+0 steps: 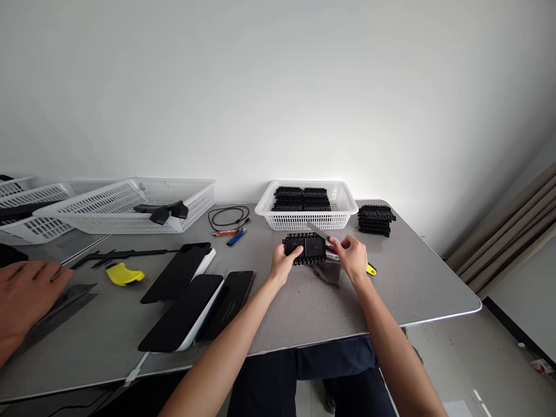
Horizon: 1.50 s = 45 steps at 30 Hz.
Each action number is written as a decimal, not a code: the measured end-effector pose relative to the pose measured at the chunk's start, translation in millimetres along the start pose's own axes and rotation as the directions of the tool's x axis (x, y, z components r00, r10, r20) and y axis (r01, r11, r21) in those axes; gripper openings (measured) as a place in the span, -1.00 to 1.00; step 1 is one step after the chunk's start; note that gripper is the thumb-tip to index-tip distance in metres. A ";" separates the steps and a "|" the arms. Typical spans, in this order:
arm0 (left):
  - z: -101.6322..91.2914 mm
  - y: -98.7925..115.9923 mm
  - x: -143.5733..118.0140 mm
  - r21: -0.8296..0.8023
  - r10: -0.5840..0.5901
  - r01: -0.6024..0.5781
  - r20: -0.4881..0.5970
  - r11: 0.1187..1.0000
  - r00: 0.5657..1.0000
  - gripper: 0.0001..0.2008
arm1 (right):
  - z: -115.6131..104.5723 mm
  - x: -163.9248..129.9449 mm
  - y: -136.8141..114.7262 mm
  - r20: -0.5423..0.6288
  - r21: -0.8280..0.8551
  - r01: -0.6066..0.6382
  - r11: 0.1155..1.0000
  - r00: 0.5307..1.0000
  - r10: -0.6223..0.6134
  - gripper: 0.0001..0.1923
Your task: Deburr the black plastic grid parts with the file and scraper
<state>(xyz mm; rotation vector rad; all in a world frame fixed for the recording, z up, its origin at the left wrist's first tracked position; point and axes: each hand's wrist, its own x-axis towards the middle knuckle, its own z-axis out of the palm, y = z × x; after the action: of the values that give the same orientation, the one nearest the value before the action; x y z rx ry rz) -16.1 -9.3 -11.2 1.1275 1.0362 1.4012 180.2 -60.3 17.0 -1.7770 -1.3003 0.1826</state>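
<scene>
left hand (284, 262) grips a black plastic part (306, 249) (on the table (412, 289)); right hand (353, 256) grasps a knife (321, 234)

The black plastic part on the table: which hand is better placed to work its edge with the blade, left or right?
Probably the right. The right hand already holds the yellow-handled knife, its blade over the black plastic part. The left hand grips that part's left end, steadying it.
</scene>
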 end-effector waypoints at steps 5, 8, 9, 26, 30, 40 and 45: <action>2.3 -1.1 -2.8 0.035 0.030 -0.032 0.045 0.999 0.999 -0.64 | 10.9 -8.8 -9.5 0.076 0.011 0.071 0.997 0.994 -0.072 -0.45; 3.6 -2.1 -4.4 0.032 0.030 -0.032 0.077 0.999 0.997 -0.65 | 18.0 -14.1 -15.2 0.093 -0.031 0.108 0.994 0.990 -0.105 -0.46; 3.8 -2.3 -4.5 0.019 0.027 -0.029 0.074 0.999 0.997 -0.65 | 18.6 -14.3 -15.5 0.088 -0.032 0.109 0.994 0.990 -0.106 -0.46; 2.3 -2.7 -0.2 -0.021 -0.014 0.014 0.012 1.000 1.000 -0.62 | 17.7 -9.4 -9.7 0.061 0.022 0.092 0.996 0.994 -0.093 -0.47; 3.2 -1.9 -0.6 -0.083 -0.007 0.007 -0.004 0.997 1.000 -0.63 | 13.3 -6.1 -5.2 0.012 -0.011 0.049 0.999 0.999 -0.049 -0.46; 1.8 -2.1 -1.1 0.033 0.058 -0.058 -0.011 0.998 0.998 -0.68 | 10.6 -9.5 -10.6 0.056 0.047 0.079 0.996 0.995 -0.081 -0.44; 4.5 -6.6 -4.0 0.155 0.134 -0.140 0.046 0.978 0.990 -0.72 | 24.8 -21.3 -20.5 0.144 0.002 0.131 0.991 0.981 -0.130 -0.47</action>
<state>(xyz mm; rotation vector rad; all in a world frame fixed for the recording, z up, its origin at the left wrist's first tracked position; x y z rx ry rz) -10.2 -12.4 -17.3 1.3571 1.0753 1.4205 142.5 -62.9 9.6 -1.7033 -1.5175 0.2361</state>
